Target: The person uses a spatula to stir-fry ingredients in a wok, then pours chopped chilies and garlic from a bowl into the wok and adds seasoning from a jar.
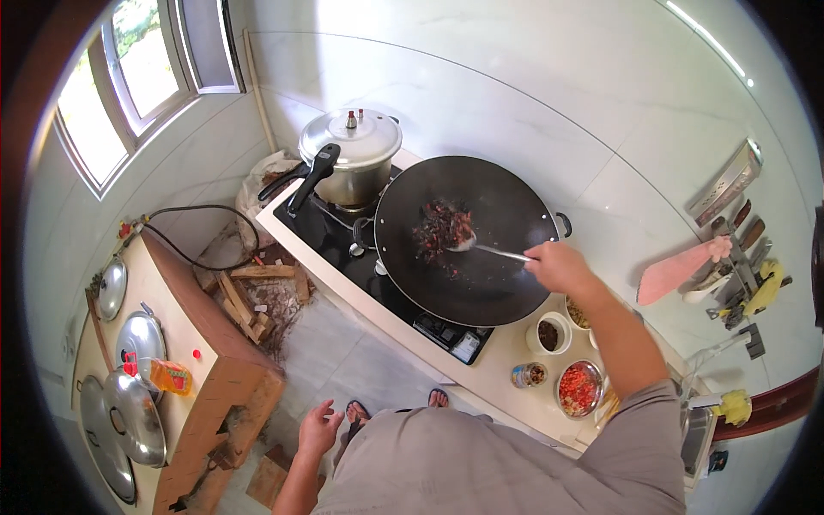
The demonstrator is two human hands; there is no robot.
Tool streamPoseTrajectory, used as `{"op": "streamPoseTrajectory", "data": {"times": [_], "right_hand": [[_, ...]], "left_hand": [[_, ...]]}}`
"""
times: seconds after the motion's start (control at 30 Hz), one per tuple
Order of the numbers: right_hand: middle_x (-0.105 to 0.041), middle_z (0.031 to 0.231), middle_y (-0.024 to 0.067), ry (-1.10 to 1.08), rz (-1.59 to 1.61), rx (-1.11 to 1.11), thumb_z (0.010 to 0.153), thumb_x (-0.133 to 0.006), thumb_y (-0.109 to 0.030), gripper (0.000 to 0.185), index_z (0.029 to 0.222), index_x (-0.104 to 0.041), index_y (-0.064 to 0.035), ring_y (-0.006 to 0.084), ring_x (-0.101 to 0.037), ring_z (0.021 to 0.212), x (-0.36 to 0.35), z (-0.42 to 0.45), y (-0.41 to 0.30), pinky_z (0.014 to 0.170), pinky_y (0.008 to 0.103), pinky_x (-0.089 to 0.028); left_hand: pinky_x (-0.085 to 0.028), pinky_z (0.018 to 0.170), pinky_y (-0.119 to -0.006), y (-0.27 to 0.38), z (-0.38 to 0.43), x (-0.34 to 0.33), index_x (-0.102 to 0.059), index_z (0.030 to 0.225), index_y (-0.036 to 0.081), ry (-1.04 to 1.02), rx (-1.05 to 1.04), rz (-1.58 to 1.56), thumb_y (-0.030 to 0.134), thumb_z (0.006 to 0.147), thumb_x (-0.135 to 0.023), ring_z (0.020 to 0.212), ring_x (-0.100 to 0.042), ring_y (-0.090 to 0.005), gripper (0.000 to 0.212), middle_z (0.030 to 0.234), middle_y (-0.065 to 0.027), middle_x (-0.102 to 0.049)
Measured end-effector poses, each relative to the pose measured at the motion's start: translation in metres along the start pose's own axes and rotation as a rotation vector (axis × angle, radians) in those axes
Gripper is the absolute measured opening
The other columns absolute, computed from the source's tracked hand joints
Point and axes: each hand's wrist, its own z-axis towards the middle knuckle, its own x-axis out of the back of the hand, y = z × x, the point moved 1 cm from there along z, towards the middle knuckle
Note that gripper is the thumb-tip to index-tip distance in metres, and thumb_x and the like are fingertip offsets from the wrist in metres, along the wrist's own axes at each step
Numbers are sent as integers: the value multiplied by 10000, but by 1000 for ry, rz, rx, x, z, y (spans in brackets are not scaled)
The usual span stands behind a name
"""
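A large dark wok (502,193) rests on the black gas stove (412,315). Reddish-dark chopped food (444,225) lies left of the wok's middle, with faint steam over it. My right hand (557,265) grips the handle of a metal spoon or ladle (499,252), whose bowl touches the food's right side. Low beside my body, my left hand (320,426) holds nothing, its fingers apart. Right of the stove stand a white tub of dark paste (548,333), a small glass jar (529,374) and a bowl of chopped red peppers (579,388).
A pressure cooker (351,154) occupies the left burner, its black handles jutting out front-left. Metal lids (135,412) and an oil bottle (170,376) are on the left counter. Firewood (244,302) lies on the floor between counters. Knives (750,235) hang on the right wall.
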Motion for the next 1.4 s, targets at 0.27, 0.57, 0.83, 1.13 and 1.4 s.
{"op": "streamPoseTrajectory", "data": {"times": [0.27,0.57,0.83,1.13,1.4], "right_hand": [[-728,903,144,174,-538,168,877,-701,-209,247,1097,-746,-107,292,-701,894,59,-40,-46,700,394,-556],[-659,694,65,-221,408,-152,920,-655,-207,237,1059,-756,-43,154,-622,586,22,4,-9,603,343,-515],[-607,662,30,-344,369,-86,959,-599,-189,256,1109,-741,-39,108,-566,555,33,-33,-15,513,294,-455],[-702,783,150,-99,329,-146,944,-583,-226,266,1046,-725,-26,301,-695,706,12,-5,-45,649,435,-544],[-728,920,177,-210,-179,-74,875,-643,-181,185,978,-742,-65,370,-704,868,28,-19,-26,770,478,-559]], "left_hand": [[-550,839,-399,-37,-4,-3,-657,1301,88,4,42,-3,356,898,-742,930,-709,-280,491,1105,-161,-718],[-556,837,-406,-21,5,-14,-662,1288,77,-33,-47,30,355,895,-746,932,-711,-290,489,1096,-157,-719],[-558,828,-412,-51,-1,7,-664,1292,79,53,102,13,358,892,-747,916,-717,-299,495,1123,-160,-718],[-558,826,-403,-19,10,-1,-641,1328,79,-70,-60,60,357,899,-737,928,-722,-291,519,1112,-170,-724],[-555,840,-377,-59,20,-17,-644,1330,64,-43,150,-118,329,901,-744,963,-728,-272,514,1106,-176,-737]]}}
